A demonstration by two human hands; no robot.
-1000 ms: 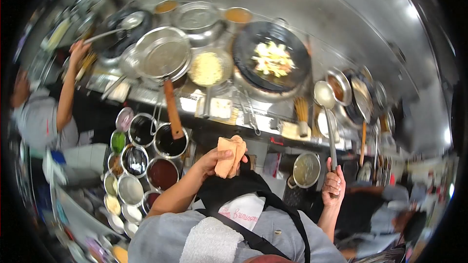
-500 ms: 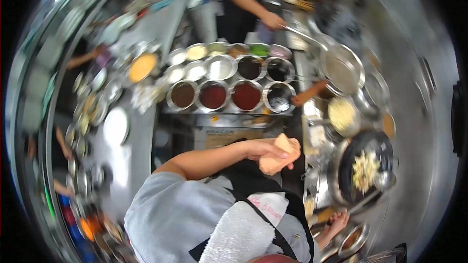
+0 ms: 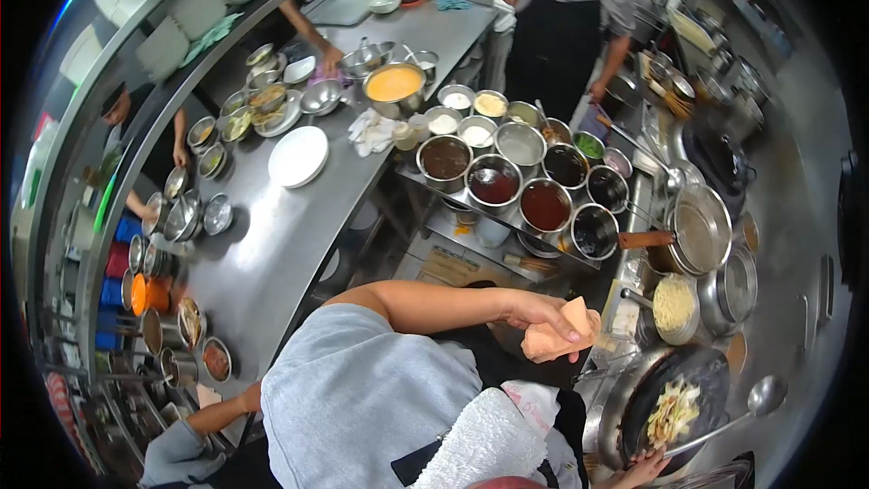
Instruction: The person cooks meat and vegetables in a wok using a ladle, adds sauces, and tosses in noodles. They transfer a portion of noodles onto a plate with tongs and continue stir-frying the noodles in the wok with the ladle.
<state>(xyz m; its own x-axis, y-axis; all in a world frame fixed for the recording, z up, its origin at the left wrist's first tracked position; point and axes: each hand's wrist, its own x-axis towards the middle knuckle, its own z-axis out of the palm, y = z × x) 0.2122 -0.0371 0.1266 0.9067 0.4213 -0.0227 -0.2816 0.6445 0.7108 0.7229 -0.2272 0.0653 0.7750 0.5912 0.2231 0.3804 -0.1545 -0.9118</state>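
My left hand [image 3: 541, 315] is closed around a folded orange cloth [image 3: 563, 337], held in front of my apron to the left of the wok. My right hand [image 3: 644, 469], low at the right, grips the handle of a metal ladle [image 3: 768, 396]. The ladle's bowl is past the wok's right edge. Between my hands and the back wall sits a dark wok [image 3: 634, 382] with chopped pale and brownish food [image 3: 674, 412] in it. The cloth is apart from the wok. Part of my right hand is cut off by the frame's lower edge.
Pots of dark sauces [image 3: 546, 206] stand on a low stand ahead. A strainer [image 3: 704, 225] and a bowl of pale shreds [image 3: 675, 302] line the stove. Plates [image 3: 299, 157] and metal bowls cover parts of the steel table [image 3: 253, 254]. A co-worker in a black apron [image 3: 552, 50] stands at the back.
My view has turned, so the sauce pots and steel table sit further right. The ladle's bowl has moved from the wok's edge to beyond it. Both hands keep their hold.
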